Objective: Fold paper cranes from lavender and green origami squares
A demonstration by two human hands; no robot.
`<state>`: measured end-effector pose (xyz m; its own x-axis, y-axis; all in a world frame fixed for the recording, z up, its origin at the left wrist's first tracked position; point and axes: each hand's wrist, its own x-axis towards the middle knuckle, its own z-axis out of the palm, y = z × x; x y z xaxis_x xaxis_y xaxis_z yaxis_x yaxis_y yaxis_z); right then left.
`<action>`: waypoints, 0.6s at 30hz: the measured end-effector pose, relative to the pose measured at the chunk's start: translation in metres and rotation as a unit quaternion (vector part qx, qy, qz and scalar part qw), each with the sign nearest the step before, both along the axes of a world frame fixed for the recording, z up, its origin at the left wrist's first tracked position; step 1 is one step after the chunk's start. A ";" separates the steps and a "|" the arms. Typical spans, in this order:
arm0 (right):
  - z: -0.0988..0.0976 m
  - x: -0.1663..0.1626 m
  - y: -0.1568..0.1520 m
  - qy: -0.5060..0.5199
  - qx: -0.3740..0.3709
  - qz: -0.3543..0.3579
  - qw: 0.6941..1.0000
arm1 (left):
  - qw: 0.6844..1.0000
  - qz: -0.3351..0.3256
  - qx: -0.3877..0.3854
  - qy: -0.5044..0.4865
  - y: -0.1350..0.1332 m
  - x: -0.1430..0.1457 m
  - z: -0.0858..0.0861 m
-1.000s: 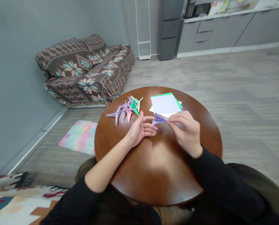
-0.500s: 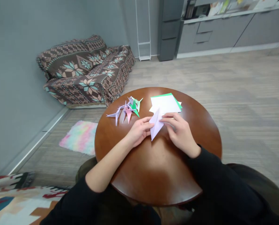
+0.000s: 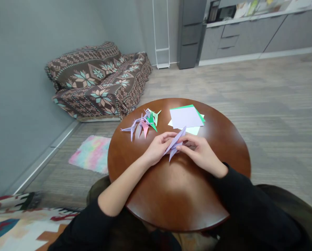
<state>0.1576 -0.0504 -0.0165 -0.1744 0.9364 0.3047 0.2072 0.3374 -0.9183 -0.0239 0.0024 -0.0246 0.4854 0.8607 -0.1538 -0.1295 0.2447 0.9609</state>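
A folded piece of lavender origami paper point(image 3: 176, 142) is held just above the round table point(image 3: 177, 202), its layers spread apart at the lower end. My left hand point(image 3: 158, 148) grips it from the left, with the fingers partly behind the paper. On the other side my right hand point(image 3: 198, 150) pinches a flap between thumb and fingers. Left of the paper lies a group of folded paper cranes point(image 3: 145, 125) in lavender, pink and green. Behind my right hand is a stack of square paper sheets point(image 3: 186, 117), lavender on top with green and pale sheets below.
Beyond the table stands a sofa point(image 3: 101, 82) under a patterned cover. A fluffy pastel rug point(image 3: 90, 153) lies on the floor at the left. Grey kitchen cabinets point(image 3: 245, 40) and a tall grey fridge point(image 3: 191, 35) line the back.
The lavender paper has been turned from a flat diamond facing me to a slanted, edge-on position, with its layers opened. My right thumb has moved down along the flap.
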 end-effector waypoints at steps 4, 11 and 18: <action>0.000 -0.001 0.001 -0.016 -0.007 -0.041 0.999 | 0.999 0.033 0.023 -0.002 0.000 -0.001 0.003; 0.001 -0.001 0.001 0.009 -0.018 -0.049 0.999 | 0.997 -0.013 -0.060 -0.044 -0.003 -0.001 0.014; -0.008 0.000 0.007 0.095 -0.030 -0.109 0.989 | 0.998 0.002 -0.037 -0.047 0.000 -0.003 0.006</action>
